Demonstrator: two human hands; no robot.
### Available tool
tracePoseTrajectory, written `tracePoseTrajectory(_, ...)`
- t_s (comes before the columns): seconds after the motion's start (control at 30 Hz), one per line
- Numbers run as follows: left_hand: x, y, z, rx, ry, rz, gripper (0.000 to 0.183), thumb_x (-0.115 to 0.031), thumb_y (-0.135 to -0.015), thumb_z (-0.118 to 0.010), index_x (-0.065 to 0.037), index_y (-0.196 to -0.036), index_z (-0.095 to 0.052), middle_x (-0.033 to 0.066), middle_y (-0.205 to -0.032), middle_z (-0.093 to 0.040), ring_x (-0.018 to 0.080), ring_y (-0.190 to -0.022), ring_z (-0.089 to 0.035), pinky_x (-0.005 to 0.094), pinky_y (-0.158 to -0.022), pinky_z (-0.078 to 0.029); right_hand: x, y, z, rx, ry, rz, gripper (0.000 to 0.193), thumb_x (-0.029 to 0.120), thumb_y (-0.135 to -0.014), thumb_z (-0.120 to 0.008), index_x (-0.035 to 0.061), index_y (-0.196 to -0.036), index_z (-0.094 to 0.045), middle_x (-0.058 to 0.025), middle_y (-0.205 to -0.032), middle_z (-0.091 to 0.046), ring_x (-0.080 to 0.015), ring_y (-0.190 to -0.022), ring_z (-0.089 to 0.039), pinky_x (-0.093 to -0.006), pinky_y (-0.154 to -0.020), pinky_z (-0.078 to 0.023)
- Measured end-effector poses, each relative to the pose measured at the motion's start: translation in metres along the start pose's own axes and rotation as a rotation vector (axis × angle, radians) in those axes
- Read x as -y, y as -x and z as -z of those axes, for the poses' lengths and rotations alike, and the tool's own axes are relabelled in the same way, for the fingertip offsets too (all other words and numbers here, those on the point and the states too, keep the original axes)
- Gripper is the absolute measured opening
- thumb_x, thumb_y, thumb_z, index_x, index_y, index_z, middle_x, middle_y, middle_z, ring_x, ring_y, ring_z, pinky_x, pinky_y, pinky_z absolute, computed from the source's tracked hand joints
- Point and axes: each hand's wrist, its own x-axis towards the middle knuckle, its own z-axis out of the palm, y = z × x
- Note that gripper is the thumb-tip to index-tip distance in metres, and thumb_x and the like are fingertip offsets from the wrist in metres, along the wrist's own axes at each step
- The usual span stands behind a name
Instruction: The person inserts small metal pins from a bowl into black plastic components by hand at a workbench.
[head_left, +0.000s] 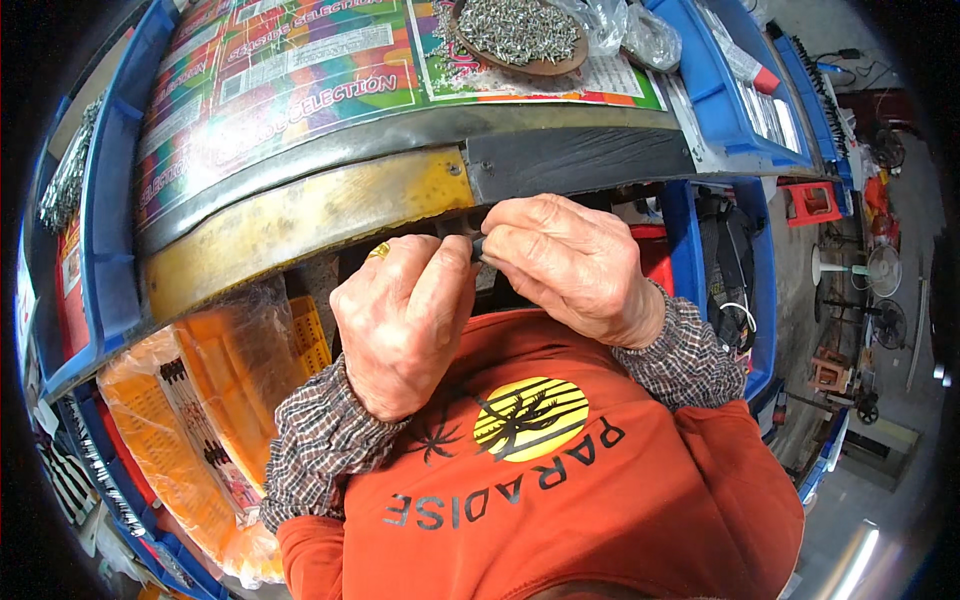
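My left hand (405,315), with a gold ring on one finger, is closed in front of the bench's edge. My right hand (575,265) meets it there, fingers pinched together. Between the fingertips of both hands shows a small dark grey piece (478,248); most of it is hidden, so its kind cannot be made out. Just beyond the hands runs the bench edge, with a worn yellow strip (310,228) on the left and a black strip (580,155) on the right.
A shallow brown dish (548,68) heaped with small metal parts sits on the bench beside clear plastic bags (650,38). Blue bins stand left (108,200) and right (745,100). An orange crate (225,385) in clear plastic lies lower left. A red stool (812,203) and fans (884,270) are farther right.
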Motion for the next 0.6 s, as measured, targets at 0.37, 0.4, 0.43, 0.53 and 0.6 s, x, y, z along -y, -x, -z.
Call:
tracePoseTrajectory(0.37, -0.003, -0.018, 0.005, -0.005, -0.028, -0.052, 0.030, -0.001, -0.066, -0.070, -0.002, -0.094, -0.061, 0.0073, -0.074, -0.055, 0.0218, -0.057, -0.056, 0.0326, -0.050, -0.046, -0.001, -0.015, 0.021, 0.156, -0.587, -0.731, 0.013, 0.002, -0.085, -0.064, -0.0047, -0.097, -0.062, -0.0034, -0.085, -0.064, -0.0064, -0.070, -0.060, -0.0226, -0.064, -0.052)
tracePoseTrajectory(0.4, -0.003, -0.020, 0.006, -0.008, -0.026, -0.047, 0.029, -0.001, -0.066, -0.070, -0.002, -0.094, -0.061, 0.0074, -0.074, -0.055, 0.0221, -0.057, -0.056, 0.0330, -0.050, -0.046, -0.003, -0.017, 0.023, 0.147, -0.585, -0.665, 0.013, 0.002, -0.085, -0.064, -0.0045, -0.097, -0.063, -0.0035, -0.085, -0.064, -0.0066, -0.071, -0.060, -0.0221, -0.064, -0.051)
tracePoseTrajectory(0.43, -0.003, -0.022, 0.006, -0.010, -0.021, -0.042, 0.029, -0.001, -0.066, -0.071, -0.002, -0.094, -0.061, 0.0075, -0.073, -0.055, 0.0224, -0.057, -0.056, 0.0333, -0.050, -0.046, -0.007, -0.018, 0.026, 0.137, -0.581, -0.602, 0.014, 0.003, -0.085, -0.065, -0.0042, -0.096, -0.063, -0.0036, -0.085, -0.064, -0.0068, -0.071, -0.061, -0.0216, -0.063, -0.051)
tracePoseTrajectory(0.53, 0.001, -0.026, 0.004, 0.007, -0.051, -0.036, 0.030, -0.001, -0.066, -0.072, -0.002, -0.093, -0.061, 0.0082, -0.073, -0.055, 0.0235, -0.058, -0.056, 0.0343, -0.050, -0.046, -0.028, -0.023, 0.034, 0.005, -0.304, -0.578, 0.010, 0.004, -0.084, -0.066, -0.0026, -0.092, -0.065, -0.0030, -0.084, -0.064, -0.0072, -0.071, -0.059, -0.0210, -0.064, -0.049)
tracePoseTrajectory(0.6, 0.003, -0.026, 0.007, 0.013, -0.050, -0.023, 0.030, -0.001, -0.066, -0.072, -0.002, -0.093, -0.060, 0.0085, -0.073, -0.054, 0.0241, -0.059, -0.056, 0.0346, -0.051, -0.046, -0.048, -0.029, 0.034, -0.127, -0.024, -0.401, 0.010, 0.006, -0.081, -0.066, -0.0008, -0.088, -0.064, -0.0084, -0.075, -0.062, -0.0140, -0.061, -0.058, -0.0268, -0.055, -0.046)
